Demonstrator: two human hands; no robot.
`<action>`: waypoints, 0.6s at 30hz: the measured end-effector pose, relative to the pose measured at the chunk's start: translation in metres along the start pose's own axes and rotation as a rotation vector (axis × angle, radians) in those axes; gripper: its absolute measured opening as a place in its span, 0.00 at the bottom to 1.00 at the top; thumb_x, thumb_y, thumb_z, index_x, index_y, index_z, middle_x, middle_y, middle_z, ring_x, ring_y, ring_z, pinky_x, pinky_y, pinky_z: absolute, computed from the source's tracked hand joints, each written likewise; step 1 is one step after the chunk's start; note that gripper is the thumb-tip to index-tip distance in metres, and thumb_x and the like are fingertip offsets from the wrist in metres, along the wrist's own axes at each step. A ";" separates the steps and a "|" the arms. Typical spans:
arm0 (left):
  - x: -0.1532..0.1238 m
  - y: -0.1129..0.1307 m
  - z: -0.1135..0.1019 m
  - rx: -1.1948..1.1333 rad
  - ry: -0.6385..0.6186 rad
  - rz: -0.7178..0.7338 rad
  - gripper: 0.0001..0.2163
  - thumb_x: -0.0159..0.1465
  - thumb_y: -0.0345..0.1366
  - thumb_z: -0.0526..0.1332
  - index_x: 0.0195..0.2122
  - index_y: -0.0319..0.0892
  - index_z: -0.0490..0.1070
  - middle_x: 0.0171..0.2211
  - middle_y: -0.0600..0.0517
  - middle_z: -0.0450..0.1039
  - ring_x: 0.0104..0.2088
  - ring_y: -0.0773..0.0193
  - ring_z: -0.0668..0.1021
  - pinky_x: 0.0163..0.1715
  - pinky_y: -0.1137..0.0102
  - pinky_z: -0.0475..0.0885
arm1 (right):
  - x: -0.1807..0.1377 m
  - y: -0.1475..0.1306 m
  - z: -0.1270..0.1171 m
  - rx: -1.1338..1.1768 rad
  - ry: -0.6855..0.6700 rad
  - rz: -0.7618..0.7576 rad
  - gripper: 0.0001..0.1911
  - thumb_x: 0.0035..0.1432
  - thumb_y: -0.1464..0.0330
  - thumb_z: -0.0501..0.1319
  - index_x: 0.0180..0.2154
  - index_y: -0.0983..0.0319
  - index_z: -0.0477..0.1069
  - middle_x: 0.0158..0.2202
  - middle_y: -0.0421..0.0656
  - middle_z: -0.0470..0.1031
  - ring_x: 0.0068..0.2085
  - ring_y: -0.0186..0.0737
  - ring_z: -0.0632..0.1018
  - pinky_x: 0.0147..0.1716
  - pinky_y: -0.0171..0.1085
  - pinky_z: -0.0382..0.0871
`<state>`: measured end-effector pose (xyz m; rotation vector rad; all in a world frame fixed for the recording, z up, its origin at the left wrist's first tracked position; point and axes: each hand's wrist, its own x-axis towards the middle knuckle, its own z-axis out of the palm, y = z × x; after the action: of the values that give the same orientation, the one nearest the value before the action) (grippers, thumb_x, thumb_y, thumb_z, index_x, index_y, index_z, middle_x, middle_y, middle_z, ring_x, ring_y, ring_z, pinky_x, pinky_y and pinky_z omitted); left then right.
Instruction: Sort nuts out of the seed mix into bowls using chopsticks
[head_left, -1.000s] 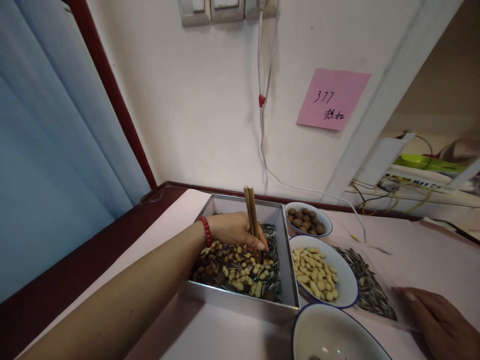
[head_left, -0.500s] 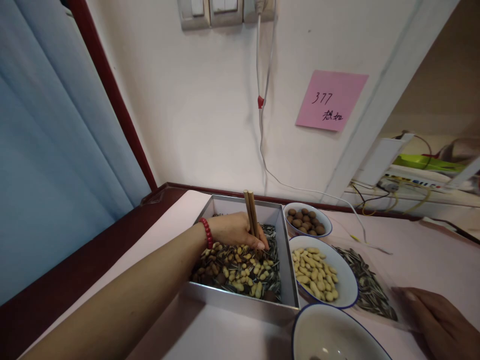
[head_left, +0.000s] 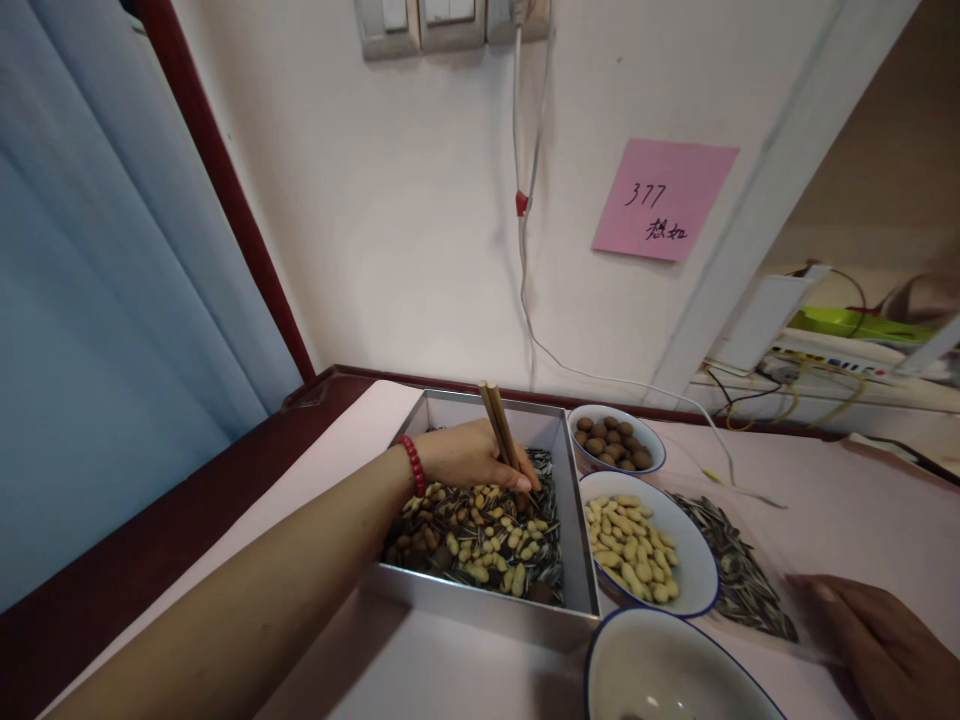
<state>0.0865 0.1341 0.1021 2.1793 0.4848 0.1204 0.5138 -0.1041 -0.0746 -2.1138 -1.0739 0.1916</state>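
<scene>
My left hand point(head_left: 469, 458), with a red bead bracelet at the wrist, is closed around a pair of wooden chopsticks point(head_left: 496, 428). Their tips dip into the mix of peanuts, sunflower seeds and brown nuts point(head_left: 480, 540) in a grey square tray point(head_left: 487, 612). My right hand point(head_left: 874, 640) lies flat on the pink table at the lower right, fingers stretched out, holding nothing, beside a pile of sunflower seeds point(head_left: 731, 570). Right of the tray stand a bowl of peanuts point(head_left: 643, 545) and a smaller bowl of brown nuts point(head_left: 615, 440).
A nearly empty white bowl point(head_left: 667, 670) sits at the bottom edge. A white cable point(head_left: 525, 290) hangs down the wall onto the table, under a pink sticky note point(head_left: 660, 200). A blue curtain point(head_left: 97, 300) fills the left side. Cluttered wiring lies at the far right.
The chopsticks have tilted so their tops lean left, and my left hand has shifted slightly in the tray. My right hand has stayed where it was.
</scene>
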 end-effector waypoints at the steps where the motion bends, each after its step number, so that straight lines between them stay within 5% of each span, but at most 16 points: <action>1: 0.000 0.000 0.000 0.003 0.004 0.000 0.07 0.68 0.35 0.68 0.45 0.44 0.85 0.45 0.49 0.85 0.48 0.57 0.84 0.51 0.69 0.76 | 0.000 -0.001 0.000 0.004 -0.001 -0.001 0.34 0.54 0.37 0.51 0.36 0.57 0.80 0.49 0.48 0.80 0.56 0.61 0.77 0.65 0.58 0.64; 18: 0.001 0.002 -0.001 0.047 -0.039 0.013 0.07 0.68 0.34 0.68 0.44 0.44 0.85 0.43 0.51 0.85 0.45 0.60 0.84 0.48 0.71 0.75 | 0.005 0.019 0.005 0.009 -0.009 -0.057 0.32 0.58 0.40 0.53 0.38 0.57 0.81 0.50 0.49 0.79 0.57 0.61 0.75 0.69 0.58 0.59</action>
<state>0.0877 0.1339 0.1040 2.2273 0.4558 0.0741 0.5273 -0.1052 -0.0902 -2.0735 -1.1347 0.1786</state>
